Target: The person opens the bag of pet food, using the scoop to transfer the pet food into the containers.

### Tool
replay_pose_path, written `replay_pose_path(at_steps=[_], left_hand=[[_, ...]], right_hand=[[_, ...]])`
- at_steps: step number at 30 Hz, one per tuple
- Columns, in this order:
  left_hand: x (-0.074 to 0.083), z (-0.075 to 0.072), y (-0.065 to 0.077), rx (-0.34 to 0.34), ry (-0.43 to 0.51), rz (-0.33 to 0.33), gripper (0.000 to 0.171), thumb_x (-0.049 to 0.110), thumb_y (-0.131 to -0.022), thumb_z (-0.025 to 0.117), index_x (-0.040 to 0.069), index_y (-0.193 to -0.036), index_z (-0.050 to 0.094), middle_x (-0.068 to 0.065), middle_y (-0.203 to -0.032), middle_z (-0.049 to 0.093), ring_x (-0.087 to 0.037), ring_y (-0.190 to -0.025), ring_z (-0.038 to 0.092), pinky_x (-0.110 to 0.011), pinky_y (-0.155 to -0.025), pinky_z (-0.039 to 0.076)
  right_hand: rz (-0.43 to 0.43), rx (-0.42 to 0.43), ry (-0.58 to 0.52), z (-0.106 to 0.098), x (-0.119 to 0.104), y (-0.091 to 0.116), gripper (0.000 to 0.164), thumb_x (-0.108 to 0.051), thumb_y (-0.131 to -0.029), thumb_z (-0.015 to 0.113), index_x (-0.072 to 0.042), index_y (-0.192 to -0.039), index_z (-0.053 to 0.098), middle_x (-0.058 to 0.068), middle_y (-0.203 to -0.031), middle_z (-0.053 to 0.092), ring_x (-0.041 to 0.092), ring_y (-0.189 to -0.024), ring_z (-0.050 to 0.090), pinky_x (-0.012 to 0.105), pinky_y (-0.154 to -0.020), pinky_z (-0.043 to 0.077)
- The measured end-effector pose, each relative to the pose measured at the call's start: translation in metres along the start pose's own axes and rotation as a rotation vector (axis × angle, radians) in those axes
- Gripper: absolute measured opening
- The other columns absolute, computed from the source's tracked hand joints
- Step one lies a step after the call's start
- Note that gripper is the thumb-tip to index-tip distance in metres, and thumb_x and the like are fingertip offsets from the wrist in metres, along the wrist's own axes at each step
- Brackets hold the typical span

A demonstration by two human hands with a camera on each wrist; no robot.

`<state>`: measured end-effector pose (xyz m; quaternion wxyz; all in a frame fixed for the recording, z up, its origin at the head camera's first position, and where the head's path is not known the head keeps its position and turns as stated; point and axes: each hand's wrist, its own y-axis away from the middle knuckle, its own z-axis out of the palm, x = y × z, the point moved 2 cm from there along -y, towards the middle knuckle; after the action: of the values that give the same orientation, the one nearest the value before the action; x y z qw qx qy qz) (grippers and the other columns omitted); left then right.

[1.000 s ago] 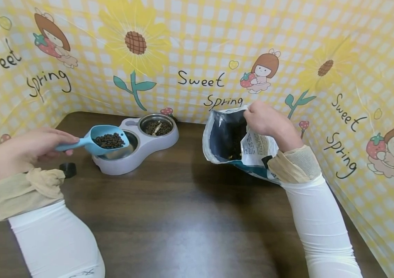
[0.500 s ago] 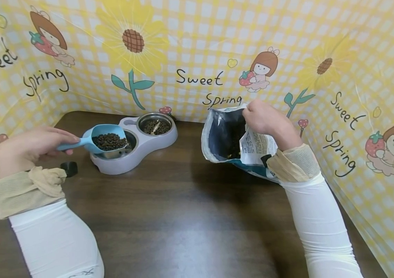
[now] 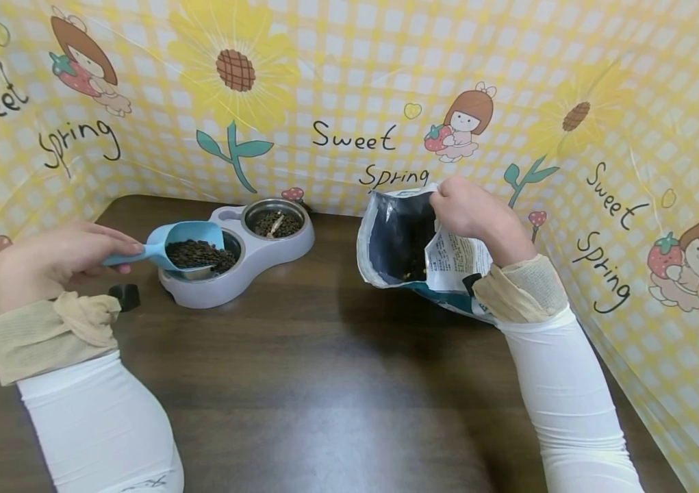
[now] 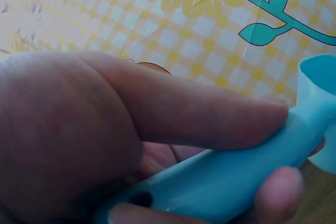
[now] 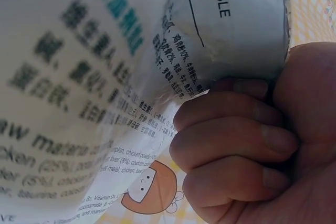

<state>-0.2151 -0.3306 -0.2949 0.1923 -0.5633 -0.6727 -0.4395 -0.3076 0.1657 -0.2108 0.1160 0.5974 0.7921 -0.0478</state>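
My left hand (image 3: 59, 263) grips the handle of a light blue scoop (image 3: 158, 250), thumb laid along the handle (image 4: 220, 187) in the left wrist view. Brown kibble (image 3: 198, 255) slides off the scoop's lip into the near steel bowl (image 3: 239, 250) of a pale lilac double feeder (image 3: 213, 291). The feeder's far bowl (image 3: 278, 220) holds kibble with a pale strip on top. At the right, my right hand (image 3: 472, 212) pinches the top edge of an open pet food bag (image 3: 386, 239); its fingers (image 5: 231, 145) curl at the printed bag's edge in the right wrist view.
Everything stands on a dark wooden table (image 3: 300, 383). A yellow checked cloth (image 3: 349, 89) with flowers and cartoon figures walls the back and both sides, close behind the feeder and bag. A small black object (image 3: 124, 296) shows by the left wrist.
The scoop has tipped toward the near bowl, and kibble has moved from it into that bowl, which showed bare steel before. The right hand and the bag have stayed in place.
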Motion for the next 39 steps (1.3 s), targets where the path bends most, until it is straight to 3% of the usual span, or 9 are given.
replay_pose_path(at_steps=[8, 10, 14, 15, 16, 19, 22, 26, 39], left_hand=[[0.004, 0.000, 0.002, -0.001, -0.074, 0.018, 0.042, 0.029, -0.100, 0.056, -0.003, -0.127, 0.059, 0.014, -0.077, 0.069, -0.006, -0.070, 0.059, -0.025, -0.065, 0.050], [0.004, -0.001, 0.001, -0.004, -0.094, 0.024, 0.046, 0.030, -0.100, 0.056, -0.006, -0.129, 0.058, 0.012, -0.079, 0.071, -0.007, -0.075, 0.061, -0.030, -0.077, 0.050], [0.005, -0.002, -0.001, 0.021, -0.196, 0.063, 0.059, 0.035, -0.100, 0.056, -0.013, -0.134, 0.052, -0.005, -0.090, 0.076, -0.020, -0.080, 0.064, -0.041, -0.082, 0.050], [0.006, -0.002, -0.001, 0.030, -0.232, 0.075, 0.063, 0.038, -0.100, 0.056, -0.013, -0.136, 0.049, -0.012, -0.096, 0.076, -0.027, -0.085, 0.064, -0.045, -0.084, 0.049], [0.006, -0.002, -0.002, 0.039, -0.253, 0.082, 0.065, 0.040, -0.099, 0.056, -0.013, -0.137, 0.049, -0.014, -0.098, 0.075, -0.027, -0.080, 0.063, -0.039, -0.072, 0.051], [0.009, 0.000, -0.002, 0.084, -0.299, 0.085, 0.070, 0.045, -0.096, 0.058, -0.011, -0.137, 0.050, -0.017, -0.093, 0.072, -0.030, -0.066, 0.053, -0.037, -0.064, 0.043], [0.013, 0.001, 0.001, 0.110, -0.355, 0.091, 0.068, 0.045, -0.096, 0.058, -0.012, -0.134, 0.053, -0.019, -0.091, 0.072, -0.033, -0.075, 0.052, -0.042, -0.067, 0.044], [0.019, 0.001, 0.005, 0.138, -0.419, 0.103, 0.065, 0.042, -0.095, 0.060, -0.013, -0.129, 0.056, -0.026, -0.102, 0.074, -0.049, -0.106, 0.051, -0.059, -0.078, 0.046], [0.025, 0.002, 0.015, 0.251, -0.466, 0.125, 0.065, 0.045, -0.093, 0.061, -0.010, -0.128, 0.059, -0.041, -0.126, 0.053, -0.050, -0.103, 0.050, -0.060, -0.076, 0.045]], right_hand=[[0.003, -0.006, -0.003, 0.000, 0.000, 0.000, 0.041, -0.019, -0.102, 0.028, 0.004, -0.097, 0.061, 0.020, -0.087, 0.056, 0.033, -0.075, 0.060, 0.036, -0.060, 0.049], [0.007, -0.006, -0.004, 0.000, 0.000, 0.000, 0.041, -0.019, -0.102, 0.028, 0.004, -0.097, 0.061, 0.021, -0.088, 0.057, 0.033, -0.076, 0.060, 0.037, -0.061, 0.049], [0.005, -0.005, -0.002, 0.001, 0.000, 0.000, 0.040, -0.019, -0.102, 0.028, 0.004, -0.096, 0.061, 0.019, -0.084, 0.054, 0.033, -0.075, 0.060, 0.036, -0.060, 0.048], [0.001, -0.004, -0.003, 0.001, -0.001, 0.000, 0.040, -0.019, -0.102, 0.029, 0.003, -0.094, 0.061, 0.018, -0.081, 0.052, 0.033, -0.073, 0.059, 0.036, -0.060, 0.047], [-0.003, -0.004, -0.003, 0.001, -0.001, 0.000, 0.039, -0.019, -0.102, 0.029, 0.003, -0.092, 0.060, 0.016, -0.078, 0.050, 0.032, -0.072, 0.059, 0.035, -0.059, 0.047], [-0.013, -0.003, -0.001, 0.001, -0.001, -0.001, 0.038, -0.018, -0.102, 0.029, 0.001, -0.084, 0.057, 0.013, -0.072, 0.043, 0.031, -0.067, 0.057, 0.034, -0.057, 0.045], [-0.019, 0.002, 0.002, 0.002, -0.001, -0.002, 0.038, -0.018, -0.102, 0.029, 0.000, -0.082, 0.056, 0.012, -0.071, 0.040, 0.031, -0.066, 0.056, 0.034, -0.057, 0.045], [-0.028, 0.012, 0.004, 0.002, -0.001, -0.002, 0.038, -0.018, -0.102, 0.029, 0.001, -0.083, 0.057, 0.012, -0.072, 0.042, 0.031, -0.068, 0.056, 0.035, -0.059, 0.045], [-0.028, -0.003, -0.007, 0.001, 0.000, -0.001, 0.038, -0.017, -0.102, 0.029, 0.001, -0.085, 0.057, 0.013, -0.074, 0.044, 0.031, -0.071, 0.057, 0.035, -0.060, 0.046]])
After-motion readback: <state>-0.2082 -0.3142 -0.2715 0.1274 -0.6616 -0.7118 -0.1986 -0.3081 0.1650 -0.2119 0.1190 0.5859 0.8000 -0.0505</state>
